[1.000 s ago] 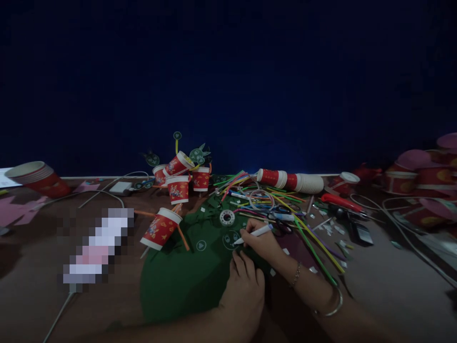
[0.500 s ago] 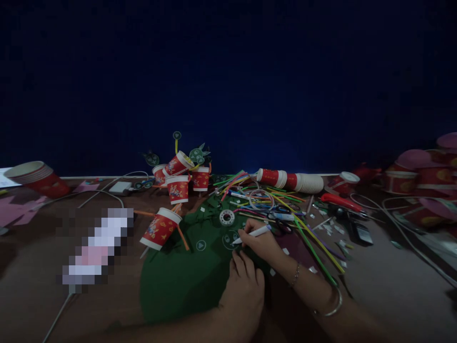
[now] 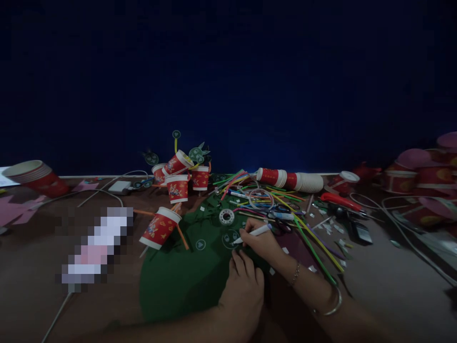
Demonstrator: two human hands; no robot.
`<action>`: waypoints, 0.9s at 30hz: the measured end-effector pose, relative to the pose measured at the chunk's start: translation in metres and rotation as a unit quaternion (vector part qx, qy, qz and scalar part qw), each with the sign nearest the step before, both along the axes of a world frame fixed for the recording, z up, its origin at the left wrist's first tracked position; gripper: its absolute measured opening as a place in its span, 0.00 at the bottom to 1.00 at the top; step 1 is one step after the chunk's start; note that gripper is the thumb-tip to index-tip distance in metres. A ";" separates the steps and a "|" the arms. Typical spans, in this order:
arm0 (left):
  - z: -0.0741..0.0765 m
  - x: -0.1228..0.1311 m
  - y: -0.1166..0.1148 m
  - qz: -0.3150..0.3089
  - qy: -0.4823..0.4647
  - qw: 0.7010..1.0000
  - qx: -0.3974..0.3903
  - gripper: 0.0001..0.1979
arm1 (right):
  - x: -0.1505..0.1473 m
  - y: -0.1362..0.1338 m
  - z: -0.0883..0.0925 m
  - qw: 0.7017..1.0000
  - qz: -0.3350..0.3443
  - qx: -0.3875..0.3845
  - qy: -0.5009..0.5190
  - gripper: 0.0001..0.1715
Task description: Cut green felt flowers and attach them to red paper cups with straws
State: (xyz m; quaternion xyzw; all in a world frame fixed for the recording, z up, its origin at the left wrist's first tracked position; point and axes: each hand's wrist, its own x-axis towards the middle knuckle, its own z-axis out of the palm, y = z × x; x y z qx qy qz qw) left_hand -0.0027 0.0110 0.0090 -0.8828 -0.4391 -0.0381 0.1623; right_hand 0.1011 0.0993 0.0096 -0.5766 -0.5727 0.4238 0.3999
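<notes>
A large green sheet of paper [image 3: 171, 281] lies on the table in front of me. My right hand [image 3: 260, 240] pinches a white marker [image 3: 260, 230], its tip at a pale round face drawing [image 3: 230, 239] on the sheet. Close below the drawing, my left hand [image 3: 244, 288] rests on the green paper with its fingers stretched out. A smaller drawn circle [image 3: 200, 245] with a heart-like mark shows to the left. Just above the face sits a white tape roll [image 3: 226, 217].
Red paper cups with pipe-cleaner limbs [image 3: 160, 228] stand at left. Tangled pipe cleaners [image 3: 303, 228], scissors [image 3: 283, 224] and paper scraps lie to the right. Stacked cups [image 3: 291, 180] lie at the back. Beyond are a red-handled tool [image 3: 342, 202], cables and a blurred-out device [image 3: 96, 247].
The marker tip has shifted very slightly on the face drawing. My left hand has stayed where it was; the view has barely moved.
</notes>
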 end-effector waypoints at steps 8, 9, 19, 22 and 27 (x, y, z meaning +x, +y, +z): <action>0.001 0.000 -0.001 0.001 -0.007 1.000 0.010 0.13 | 0.000 0.001 0.000 1.000 -0.015 0.008 0.010 0.11; 0.001 0.000 -0.001 0.001 -0.009 1.000 0.010 0.13 | 0.000 0.001 0.000 1.000 -0.015 0.007 0.008 0.11; 0.001 0.000 0.000 0.001 -0.011 1.000 -0.007 0.13 | -0.001 0.000 0.002 1.000 -0.010 0.000 0.001 0.09; 0.000 -0.001 -0.001 0.000 -0.014 1.000 -0.010 0.13 | -0.001 -0.001 0.003 1.000 -0.009 -0.003 0.005 0.09; 0.001 -0.001 -0.001 -0.002 -0.008 1.000 -0.005 0.12 | -0.001 -0.001 0.004 1.000 -0.005 -0.003 -0.006 0.09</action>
